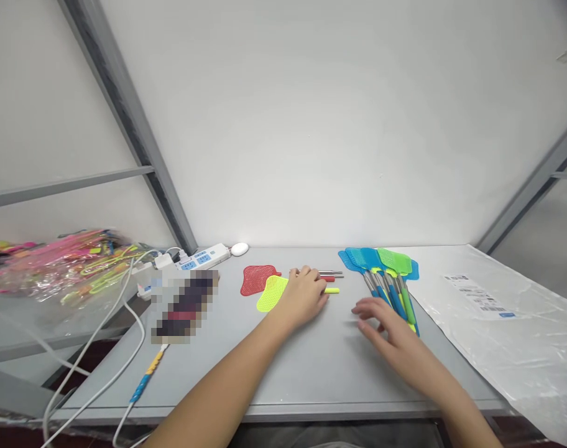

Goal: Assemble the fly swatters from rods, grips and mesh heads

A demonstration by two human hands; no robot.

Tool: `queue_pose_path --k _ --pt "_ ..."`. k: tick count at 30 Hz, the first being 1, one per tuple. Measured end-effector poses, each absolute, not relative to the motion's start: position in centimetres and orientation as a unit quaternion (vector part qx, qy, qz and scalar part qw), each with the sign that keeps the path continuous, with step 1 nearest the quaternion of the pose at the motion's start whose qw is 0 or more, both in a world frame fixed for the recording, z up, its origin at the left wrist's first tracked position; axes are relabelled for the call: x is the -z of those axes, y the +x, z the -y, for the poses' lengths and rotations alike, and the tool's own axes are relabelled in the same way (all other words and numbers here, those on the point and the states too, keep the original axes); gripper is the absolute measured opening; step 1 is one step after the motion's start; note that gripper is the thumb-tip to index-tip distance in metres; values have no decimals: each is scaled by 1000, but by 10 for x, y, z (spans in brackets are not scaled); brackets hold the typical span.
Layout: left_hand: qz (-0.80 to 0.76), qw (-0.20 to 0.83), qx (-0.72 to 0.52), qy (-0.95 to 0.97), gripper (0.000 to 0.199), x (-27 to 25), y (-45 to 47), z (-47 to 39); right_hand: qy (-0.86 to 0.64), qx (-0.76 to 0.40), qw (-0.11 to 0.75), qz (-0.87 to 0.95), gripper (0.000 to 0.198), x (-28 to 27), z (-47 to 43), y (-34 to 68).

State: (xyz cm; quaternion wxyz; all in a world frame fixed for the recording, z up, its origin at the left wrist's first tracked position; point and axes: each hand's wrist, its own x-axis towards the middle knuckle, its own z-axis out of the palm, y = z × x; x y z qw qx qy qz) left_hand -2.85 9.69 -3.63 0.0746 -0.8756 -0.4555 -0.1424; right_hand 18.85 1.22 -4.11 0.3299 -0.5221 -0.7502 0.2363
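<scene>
My left hand [306, 292] lies palm down with its fingers curled over the shaft of a yellow fly swatter [272, 294]; the grip under the fingers is partly hidden. A red fly swatter [258, 280] lies just behind, its red handle and some bare metal rods [331, 273] showing past my knuckles. To the right, my right hand [390, 331] hovers over the table with fingers apart and nothing in them. Close beside it lies a bunch of several blue and green fly swatters [375, 261], their handles pointing toward me.
A white plastic mailing bag [502, 330] covers the table's right side. On the left are a power strip [204, 256], white cables [137, 336], a blurred-out item [185, 308] and a white round device [239, 249]. Plastic-wrapped colourful goods [87, 261] sit beyond the left edge.
</scene>
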Motion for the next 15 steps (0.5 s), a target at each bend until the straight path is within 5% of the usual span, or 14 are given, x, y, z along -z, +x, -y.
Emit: queue_pose_path --k 5,9,11,12,15 --pt "453 72 145 -877 29 44 -24 -91 -515 -183 240 802 28 -13 -84 163" --pt "420 62 130 -896 18 51 -21 -89 -499 -167 165 834 17 -7 -153 138" --pt "396 50 126 -908 17 54 -19 -89 -482 -163 130 851 28 7 -176 128" --pt "384 43 124 -914 17 55 -17 -88 -472 -159 114 860 50 15 -184 124" --pt "351 11 122 -928 16 59 -9 -85 -447 -155 84 877 47 34 -200 118"
